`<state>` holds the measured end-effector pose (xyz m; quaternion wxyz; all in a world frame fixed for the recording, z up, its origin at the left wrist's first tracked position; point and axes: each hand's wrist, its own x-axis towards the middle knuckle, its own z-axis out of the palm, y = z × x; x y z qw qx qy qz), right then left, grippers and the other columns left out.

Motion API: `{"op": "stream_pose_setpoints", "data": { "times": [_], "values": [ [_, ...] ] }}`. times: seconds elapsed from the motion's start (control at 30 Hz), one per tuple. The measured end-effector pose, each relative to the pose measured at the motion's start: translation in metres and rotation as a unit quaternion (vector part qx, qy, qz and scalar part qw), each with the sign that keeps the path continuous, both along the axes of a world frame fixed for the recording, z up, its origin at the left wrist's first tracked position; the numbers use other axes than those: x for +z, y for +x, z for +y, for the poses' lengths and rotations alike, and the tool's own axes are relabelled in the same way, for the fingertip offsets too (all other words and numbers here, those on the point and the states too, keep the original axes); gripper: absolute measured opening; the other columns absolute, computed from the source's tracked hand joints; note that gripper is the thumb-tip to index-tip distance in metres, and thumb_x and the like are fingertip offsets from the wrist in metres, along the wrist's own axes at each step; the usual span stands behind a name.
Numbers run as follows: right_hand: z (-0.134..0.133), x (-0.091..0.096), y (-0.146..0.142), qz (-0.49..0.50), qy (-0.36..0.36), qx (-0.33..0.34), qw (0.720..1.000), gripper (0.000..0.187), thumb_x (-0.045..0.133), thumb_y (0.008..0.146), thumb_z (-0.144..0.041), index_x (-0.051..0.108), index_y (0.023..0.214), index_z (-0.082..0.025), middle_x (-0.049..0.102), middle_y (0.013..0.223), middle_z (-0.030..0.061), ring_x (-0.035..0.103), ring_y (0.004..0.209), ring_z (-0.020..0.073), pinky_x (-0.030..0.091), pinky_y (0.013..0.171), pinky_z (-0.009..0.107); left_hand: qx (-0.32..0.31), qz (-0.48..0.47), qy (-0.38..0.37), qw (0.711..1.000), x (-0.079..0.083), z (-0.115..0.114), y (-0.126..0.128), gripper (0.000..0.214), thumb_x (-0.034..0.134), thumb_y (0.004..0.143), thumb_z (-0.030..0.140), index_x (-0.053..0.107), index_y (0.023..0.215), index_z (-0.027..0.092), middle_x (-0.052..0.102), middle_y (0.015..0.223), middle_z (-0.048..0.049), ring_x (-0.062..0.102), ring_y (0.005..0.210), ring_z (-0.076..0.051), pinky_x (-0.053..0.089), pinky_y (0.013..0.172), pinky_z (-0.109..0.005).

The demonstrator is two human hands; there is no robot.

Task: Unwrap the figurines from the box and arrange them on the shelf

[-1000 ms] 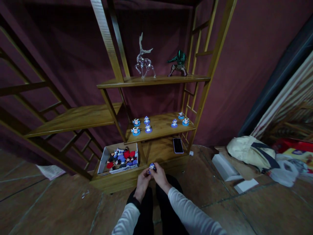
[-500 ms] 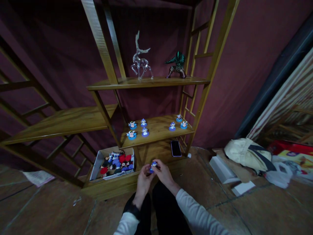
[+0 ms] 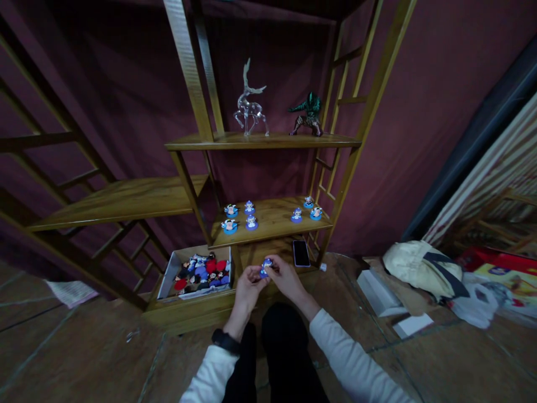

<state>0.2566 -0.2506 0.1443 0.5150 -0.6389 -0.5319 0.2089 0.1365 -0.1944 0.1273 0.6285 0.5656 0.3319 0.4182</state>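
Note:
Between my two hands is a small purple-and-white figurine (image 3: 265, 267), held in front of the shelf's lower edge. My left hand (image 3: 249, 285) has its fingers closed on the figurine's left and lower side. From the right, my right hand (image 3: 284, 275) pinches it with thumb and fingers. Beyond them, several similar figurines on round purple or blue bases stand on the wooden shelf board (image 3: 272, 218); a purple one (image 3: 251, 222) is in the left group, another purple one (image 3: 296, 215) in the right group. An open white box (image 3: 168, 274) of loose figurines sits to the left.
A phone (image 3: 301, 253) lies on the bottom board. Higher up stand a clear deer figure (image 3: 250, 106) and a dark green warrior figure (image 3: 309, 115). On the floor at right are white boxes (image 3: 380, 292), a cream bag (image 3: 419, 268) and a plastic bag (image 3: 478, 302).
My hands have risen slightly with the figurine, which now shows more of its upright body. The camera view has shifted a little; the figurines on the shelf stay in place.

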Motion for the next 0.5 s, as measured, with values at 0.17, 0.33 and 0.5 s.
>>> {"op": "stream_pose_setpoints", "data": {
  "times": [0.17, 0.33, 0.5],
  "values": [
    [0.000, 0.014, 0.007, -0.035, 0.003, -0.004, 0.999, 0.028, 0.053, 0.079, -0.024, 0.055, 0.107, -0.028, 0.066, 0.093, -0.0018, 0.062, 0.085, 0.0146, 0.048, 0.078, 0.027, -0.003, -0.012, 0.015, 1.000, 0.017, -0.002, 0.006, 0.039, 0.077, 0.050, 0.021, 0.055, 0.081, 0.016, 0.065, 0.078, -0.0010, 0.060, 0.065, -0.011, 0.048, 0.065, -0.025],
    [0.004, 0.036, 0.016, -0.058, 0.011, -0.005, 0.998, 0.028, 0.052, 0.079, -0.025, 0.055, 0.106, -0.028, 0.066, 0.092, -0.0016, 0.062, 0.083, 0.0145, 0.048, 0.077, 0.027, -0.011, -0.020, 0.024, 0.999, 0.037, 0.004, 0.014, 0.041, 0.078, 0.048, 0.022, 0.054, 0.080, 0.016, 0.064, 0.073, 0.0002, 0.059, 0.062, -0.011, 0.047, 0.063, -0.024],
    [0.010, 0.060, 0.029, -0.072, 0.021, 0.009, 0.997, 0.027, 0.052, 0.079, -0.024, 0.055, 0.106, -0.027, 0.067, 0.090, -0.0018, 0.063, 0.082, 0.0143, 0.048, 0.076, 0.026, -0.027, -0.030, 0.045, 0.998, 0.053, 0.015, 0.026, 0.042, 0.079, 0.048, 0.023, 0.053, 0.081, 0.016, 0.065, 0.077, -0.0015, 0.061, 0.066, -0.013, 0.049, 0.067, -0.027]
  ]
}}
